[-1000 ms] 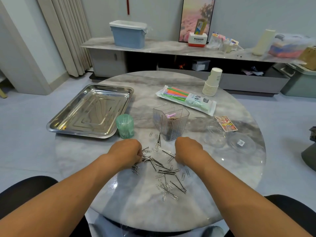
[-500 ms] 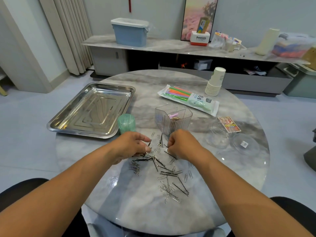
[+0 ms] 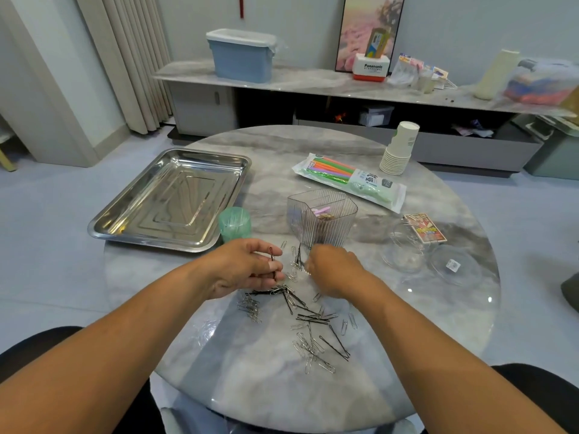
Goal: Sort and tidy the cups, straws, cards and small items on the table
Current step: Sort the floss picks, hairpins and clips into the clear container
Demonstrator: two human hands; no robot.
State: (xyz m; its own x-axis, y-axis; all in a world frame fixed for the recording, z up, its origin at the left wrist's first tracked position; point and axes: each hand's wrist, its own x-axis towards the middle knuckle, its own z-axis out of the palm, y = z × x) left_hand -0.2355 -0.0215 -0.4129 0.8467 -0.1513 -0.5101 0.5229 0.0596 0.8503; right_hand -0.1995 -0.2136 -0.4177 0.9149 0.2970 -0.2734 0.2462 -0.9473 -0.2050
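Note:
Silver paper clips and black hairpins lie scattered on the marble table in front of me. My left hand is raised slightly over the pile and pinches a black hairpin upright between thumb and fingers. My right hand is curled, its fingertips pinching hairpins just in front of the clear ribbed holder, which holds a few small items. A straw pack, a stack of paper cups and a card deck lie further back on the right.
A steel tray sits at the left with a green cup by its near corner. Clear plastic cups and a clear lid rest at the right. A sideboard with boxes stands behind the table.
Both hands have moved away from me, from the pile toward the ribbed holder. My left hand has lifted off the table with a hairpin in its fingers.

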